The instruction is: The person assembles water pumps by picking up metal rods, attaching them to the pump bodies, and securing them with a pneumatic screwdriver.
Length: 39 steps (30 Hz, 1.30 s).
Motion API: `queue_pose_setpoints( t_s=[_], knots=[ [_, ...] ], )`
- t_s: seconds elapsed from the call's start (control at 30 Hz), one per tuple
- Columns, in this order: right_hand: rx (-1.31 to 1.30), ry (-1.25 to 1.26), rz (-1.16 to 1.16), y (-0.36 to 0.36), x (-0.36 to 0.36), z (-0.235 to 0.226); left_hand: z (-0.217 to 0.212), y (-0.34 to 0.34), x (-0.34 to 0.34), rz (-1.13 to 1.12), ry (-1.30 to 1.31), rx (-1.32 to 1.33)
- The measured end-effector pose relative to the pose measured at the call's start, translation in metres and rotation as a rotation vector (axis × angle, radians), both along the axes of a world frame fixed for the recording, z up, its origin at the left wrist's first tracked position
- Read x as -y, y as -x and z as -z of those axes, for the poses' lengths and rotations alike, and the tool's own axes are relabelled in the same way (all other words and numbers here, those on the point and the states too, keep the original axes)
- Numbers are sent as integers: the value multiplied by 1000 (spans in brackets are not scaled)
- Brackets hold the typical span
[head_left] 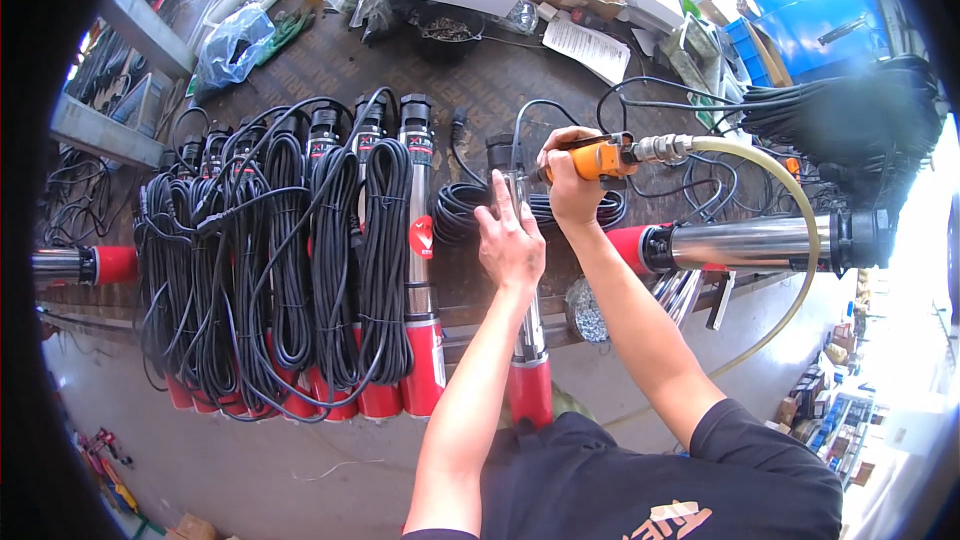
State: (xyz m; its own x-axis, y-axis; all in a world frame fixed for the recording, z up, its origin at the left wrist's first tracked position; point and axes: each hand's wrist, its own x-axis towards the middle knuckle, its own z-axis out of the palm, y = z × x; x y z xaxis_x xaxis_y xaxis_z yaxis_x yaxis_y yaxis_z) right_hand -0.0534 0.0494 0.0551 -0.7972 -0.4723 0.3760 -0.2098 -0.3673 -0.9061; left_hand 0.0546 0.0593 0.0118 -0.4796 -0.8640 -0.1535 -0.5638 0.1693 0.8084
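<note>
We have one pump (531, 325) under our hands, lying across the bench's near edge with its red end jutting past it. Our left hand (511, 245) rests on the metal tube, fingers stretched rather than clenched. Our right hand (573, 185) grasps an orange air tool (597, 161), nose toward the tube's upper end; whether it touches, we cannot tell. A pale hose (806, 220) trails from the tool toward the near edge.

Toward the bench's (330, 62) left end, a row of pumps (423, 370) carries bundled cables (335, 250) and looks further along. Ours seems midway: its black coil (455, 212) lies behind it, not on top. Another pump (745, 243) lies sideways toward the right end.
</note>
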Motion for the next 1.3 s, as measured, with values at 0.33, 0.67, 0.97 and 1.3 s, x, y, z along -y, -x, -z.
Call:
queue_pose_setpoints(
  t_s=[0.33,0.67,0.97,1.3],
  knots=[
    [45,116,67,-2,1,-6,-3,2,-2,3,12,36],
    [53,33,53,-4,-7,-5,2,3,-3,-26,94,56],
    [113,101,72,1,0,-7,-1,5,-3,-19,96,49],
    [88,66,133,5,7,-1,-1,6,-5,-6,87,67]
  ],
)
